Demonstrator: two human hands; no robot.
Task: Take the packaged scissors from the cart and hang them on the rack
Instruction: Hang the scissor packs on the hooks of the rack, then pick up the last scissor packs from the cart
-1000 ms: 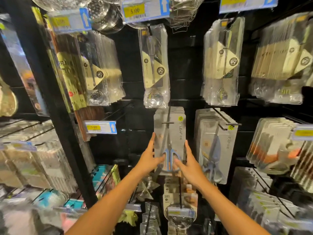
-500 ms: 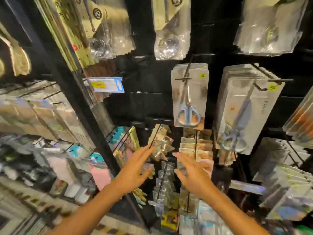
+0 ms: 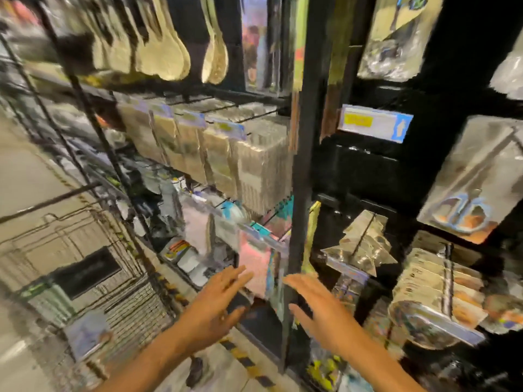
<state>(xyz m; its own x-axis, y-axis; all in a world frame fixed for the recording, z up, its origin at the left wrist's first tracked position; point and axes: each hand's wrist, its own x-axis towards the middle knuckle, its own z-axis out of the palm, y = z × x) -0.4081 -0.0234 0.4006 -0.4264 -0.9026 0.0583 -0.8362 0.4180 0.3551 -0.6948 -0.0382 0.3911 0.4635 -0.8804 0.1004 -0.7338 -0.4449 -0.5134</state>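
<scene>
Progress: one pack of packaged scissors (image 3: 469, 179) hangs on the rack (image 3: 300, 165), upper right; more likely wait in the cart.
Left hand (image 3: 215, 304): fingers spread wide, holding nothing.
Right hand (image 3: 319, 309): flat and wide, holding nothing.
Cart: possibly the wire mesh (image 3: 133, 309) lower left, too blurred to tell contents.
Pegs: packets (image 3: 254, 162), wooden spoons (image 3: 167, 52).

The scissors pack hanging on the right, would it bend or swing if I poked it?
The scissors pack would probably swing, since it seems to hang from a thin hook. It looks like a flat card under shiny plastic, so likely fairly stiff, light and a bit slippery.
</scene>
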